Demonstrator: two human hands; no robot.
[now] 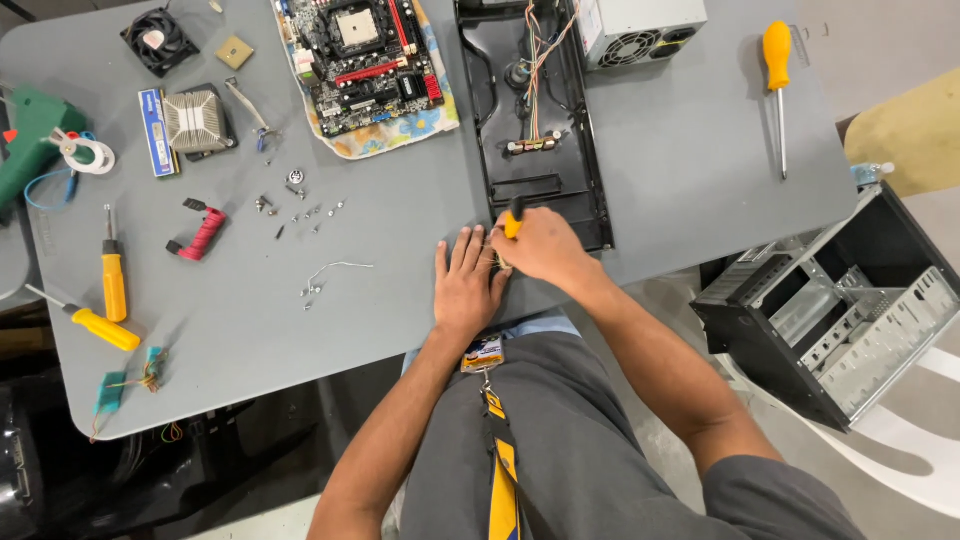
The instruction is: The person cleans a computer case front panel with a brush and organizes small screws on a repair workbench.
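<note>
Closest to us, a lanyard (pixel 497 440) with a badge hangs down over our grey shirt, and just beyond it our two hands meet at the near edge of the grey surface (pixel 650 170). Sweeping from the left: a green glue gun (pixel 25 140), two yellow-handled screwdrivers (pixel 113 275), a red-wrapped part (pixel 204 234), a heatsink (pixel 195 121), a small fan (pixel 158 40) and a scatter of loose screws (pixel 310 215). Next comes the motherboard (pixel 365 55) on a flowered cloth. Now the centre: our left hand (pixel 466 285) lies flat, fingers spread and released, pinning something small we cannot make out. Our right hand (pixel 540 245) is clenched round a small yellow-handled screwdriver (pixel 514 217), tip down at the near end of the black case panel (pixel 540 130). Best, we judge, to keep that tool upright, press steadily and turn slowly, with the flat hand bracing. Further right sit a power supply (pixel 640 28), a long orange screwdriver (pixel 778 85), and the open computer case (pixel 840 310) on a white chair.
</note>
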